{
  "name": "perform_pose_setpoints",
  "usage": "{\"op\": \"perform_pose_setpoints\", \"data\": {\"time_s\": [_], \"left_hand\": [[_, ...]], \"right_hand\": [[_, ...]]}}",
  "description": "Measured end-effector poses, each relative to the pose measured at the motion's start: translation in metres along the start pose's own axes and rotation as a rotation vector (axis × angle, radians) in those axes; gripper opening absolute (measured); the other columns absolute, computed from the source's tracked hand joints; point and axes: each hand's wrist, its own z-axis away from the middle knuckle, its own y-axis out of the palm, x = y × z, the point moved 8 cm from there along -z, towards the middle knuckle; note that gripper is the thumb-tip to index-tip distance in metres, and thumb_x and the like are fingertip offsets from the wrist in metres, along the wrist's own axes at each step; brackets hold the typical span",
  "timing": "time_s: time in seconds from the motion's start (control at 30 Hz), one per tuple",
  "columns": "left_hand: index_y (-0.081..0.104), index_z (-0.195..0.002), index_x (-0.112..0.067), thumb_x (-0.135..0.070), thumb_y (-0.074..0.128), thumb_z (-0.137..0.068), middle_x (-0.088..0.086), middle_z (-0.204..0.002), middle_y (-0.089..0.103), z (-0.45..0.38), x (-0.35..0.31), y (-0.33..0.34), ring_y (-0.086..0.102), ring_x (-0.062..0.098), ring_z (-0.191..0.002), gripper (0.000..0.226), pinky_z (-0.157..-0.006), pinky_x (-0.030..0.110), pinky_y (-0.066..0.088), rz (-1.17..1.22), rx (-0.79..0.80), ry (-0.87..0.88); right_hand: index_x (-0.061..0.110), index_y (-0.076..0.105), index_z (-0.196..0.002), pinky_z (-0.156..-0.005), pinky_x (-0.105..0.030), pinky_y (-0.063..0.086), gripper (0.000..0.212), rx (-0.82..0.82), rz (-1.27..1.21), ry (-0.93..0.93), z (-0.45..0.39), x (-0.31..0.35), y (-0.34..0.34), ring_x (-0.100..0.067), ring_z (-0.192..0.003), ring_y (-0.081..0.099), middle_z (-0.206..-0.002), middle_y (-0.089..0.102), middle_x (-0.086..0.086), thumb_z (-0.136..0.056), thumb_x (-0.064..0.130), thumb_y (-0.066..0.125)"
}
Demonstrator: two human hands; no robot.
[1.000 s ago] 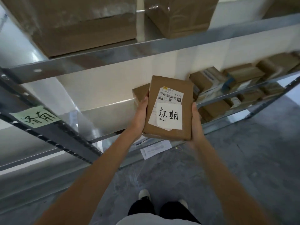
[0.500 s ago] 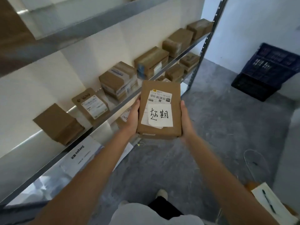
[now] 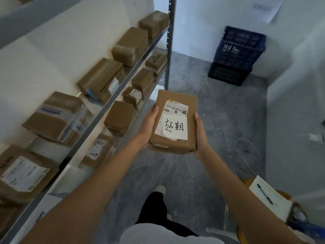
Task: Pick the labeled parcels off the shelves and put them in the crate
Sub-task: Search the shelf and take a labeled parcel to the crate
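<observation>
Labeled parcel (image 3: 175, 120) clamped by its long edges btwn left hand (image 3: 149, 124) & right hand (image 3: 200, 134), just beside shelf edge (image 3: 112, 101); bare floor (image 3: 211, 106) ahead to crate (image 3: 235, 55) by wall.

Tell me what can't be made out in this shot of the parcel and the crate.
- Blue crate, head view: inside hidden by its own walls.
- Held parcel: small label print too fine; underside hidden.
- Left hand, right hand: fingers hidden under the parcel.
- Shelf parcels: labels blurred.

Brown labeled parcel (image 3: 173, 124) held flat, label up; blue crate (image 3: 237, 55) far corner, on floor.
</observation>
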Motion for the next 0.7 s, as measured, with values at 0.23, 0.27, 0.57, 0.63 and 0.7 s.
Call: {"op": "perform_pose_setpoints", "data": {"time_s": [0.23,0.27,0.57,0.63,0.7], "left_hand": [[0.050,-0.136,-0.010,-0.038,0.038,-0.102,0.014,-0.123,0.065,-0.104,0.000,0.084,0.064,0.032,-0.111,0.045,-0.093,0.046,0.053,0.031,0.179,-0.064],[0.050,-0.136,-0.011,-0.040,0.041,-0.100,0.014,-0.124,0.065,-0.117,0.000,0.096,0.063,0.033,-0.113,0.047,-0.095,0.048,0.052,0.030,0.195,-0.073],[0.044,-0.140,-0.009,-0.035,0.042,-0.100,0.015,-0.127,0.062,-0.229,0.004,0.197,0.062,0.031,-0.114,0.048,-0.098,0.049,0.049,0.020,0.243,-0.130],[0.044,-0.139,-0.008,-0.032,0.040,-0.101,0.016,-0.126,0.062,-0.254,0.002,0.221,0.063,0.030,-0.112,0.045,-0.094,0.045,0.052,0.025,0.257,-0.146],[0.044,-0.138,-0.008,-0.035,0.042,-0.100,0.016,-0.126,0.063,-0.277,-0.006,0.243,0.062,0.031,-0.112,0.047,-0.095,0.045,0.051,0.006,0.264,-0.135]], "right_hand": [[0.017,0.065,-0.125,-0.073,-0.037,0.060,0.053,-0.209,-0.051,-0.067,-0.057,0.066,-0.065,-0.028,-0.094,0.073,-0.109,0.075,-0.012,-0.096,0.055,0.044],[0.018,0.065,-0.125,-0.075,-0.038,0.059,0.053,-0.227,-0.061,-0.067,-0.063,0.073,-0.074,-0.029,-0.095,0.072,-0.109,0.074,-0.012,-0.096,0.056,0.044],[0.017,0.066,-0.124,-0.090,-0.044,0.056,0.056,-0.333,-0.081,-0.097,-0.131,0.148,-0.157,-0.031,-0.101,0.071,-0.111,0.074,-0.013,-0.093,0.059,0.047],[0.018,0.065,-0.125,-0.093,-0.046,0.055,0.056,-0.344,-0.081,-0.105,-0.150,0.167,-0.175,-0.032,-0.103,0.070,-0.112,0.074,-0.012,-0.092,0.060,0.048],[0.020,0.065,-0.125,-0.096,-0.049,0.053,0.058,-0.350,-0.076,-0.109,-0.169,0.186,-0.193,-0.032,-0.106,0.070,-0.113,0.073,-0.011,-0.089,0.062,0.051]]}}
